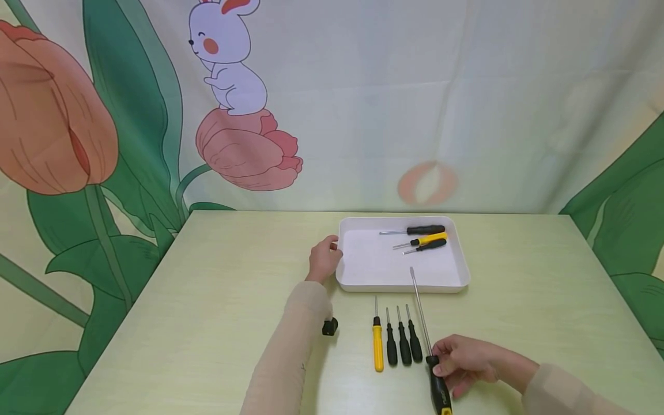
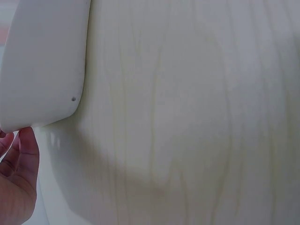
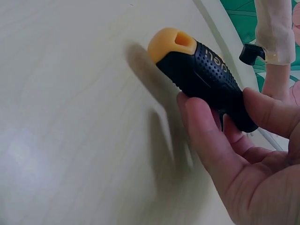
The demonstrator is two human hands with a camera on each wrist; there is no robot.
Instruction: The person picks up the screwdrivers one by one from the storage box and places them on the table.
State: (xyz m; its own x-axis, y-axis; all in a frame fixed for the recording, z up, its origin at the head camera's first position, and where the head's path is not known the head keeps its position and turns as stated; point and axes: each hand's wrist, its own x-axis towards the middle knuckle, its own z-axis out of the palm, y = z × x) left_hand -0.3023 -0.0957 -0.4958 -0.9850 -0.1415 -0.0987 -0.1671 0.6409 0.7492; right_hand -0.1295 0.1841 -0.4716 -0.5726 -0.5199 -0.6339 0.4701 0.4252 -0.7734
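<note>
My right hand (image 1: 469,364) grips a large screwdriver (image 1: 438,380) by its black handle with a yellow end. Its long steel shaft points away from me, and the tip overlaps the tray's front part in the head view. In the right wrist view, thumb and fingers hold the screwdriver handle (image 3: 213,77) over the table, above its shadow. My left hand (image 1: 325,257) holds the left edge of a white tray (image 1: 363,259), its fingertips (image 2: 28,136) at the tray corner in the left wrist view. Three small screwdrivers (image 1: 427,238), two black and one yellow, lie inside the tray at the right.
In front of the tray, a yellow screwdriver (image 1: 378,346) and three black screwdrivers (image 1: 404,346) lie side by side, tips pointing away from me. A printed curtain (image 1: 353,115) hangs behind the light wooden table (image 1: 233,288). A small black device (image 1: 329,327) sits at the left wrist.
</note>
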